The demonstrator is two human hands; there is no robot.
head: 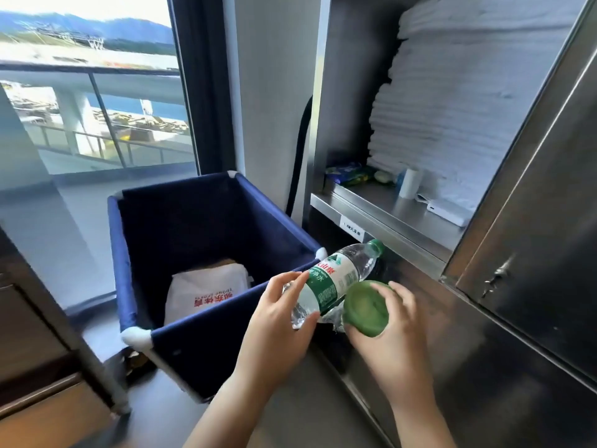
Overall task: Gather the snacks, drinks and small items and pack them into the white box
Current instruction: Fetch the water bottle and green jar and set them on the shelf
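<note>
Left hand (284, 315) grips a clear water bottle (336, 282) near its base, fingers on top, thumb underneath. Bottle is tilted, green cap (376, 248) pointing up and right toward the metal cabinet (517, 334), green-and-white label facing the camera. Right hand (391, 321) wraps around a round green item (365, 313), flat end toward the camera; what it is, cannot tell. Green item sits just beside the bottle's lower half, touching or nearly so. Both hands are above the near right corner of a dark blue fabric bin (206, 328) with white corner joints. Inside the bin lies a white bag (206, 291) with red print, something brown under it. White box cannot be made out for sure.

Cabinet door (533, 205) stands open on the right. On the steel shelf (384, 210): a blue-and-green snack packet (349, 174) at the back left, a small green thing next to it, a white roll (411, 183) upright, a flat white device (447, 213) near the front edge. Stack of folded white towels (458, 92) fills the shelf's right side. Small label on the shelf edge, text too small to read. Window with balcony railing at left.
</note>
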